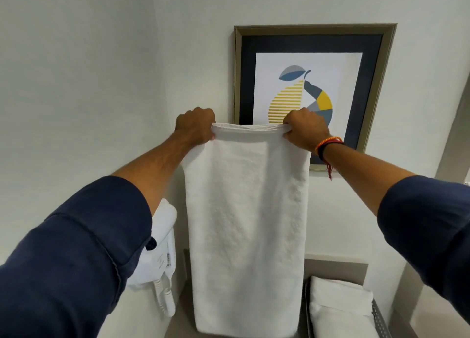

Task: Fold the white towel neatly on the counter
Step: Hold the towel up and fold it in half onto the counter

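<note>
Sleeves, dark blue, fill the near corners: left sleeve (pixel 68 256) largest, right sleeve (pixel 429 218) lower right. Both forearms reach up and away.

Far left, low: white wall-mounted hair dryer (pixel 162 251) with coiled cord, partly behind the left arm.

Left hand (pixel 195 127): fingers curled closed over the top left corner of the white towel (pixel 245 223); thumb tip shows under the edge.

Towel: held in the air against the wall, not on the counter. Top edge shows several stacked layers, so it looks already doubled lengthwise (judgement). Long axis vertical; it hangs straight down from the fingers. Bottom edge reaches about to the counter (pixel 178 330); contact cannot be told.

Right hand (pixel 305 131): fingers clamped shut on the top right corner. Orange thread band (pixel 328 143) on the wrist. Both hands level, about equally far out; neither clearly nearer.

Behind the right hand: framed pear print (pixel 312 90) on the wall.

Low right: tray (pixel 379 322) holding folded white cloths (pixel 338 304), just beside the hanging towel.

Judgement: the next fold turns on the top edge lying directly above the bottom edge; lowering the hands forward would lay the length on the counter.
</note>
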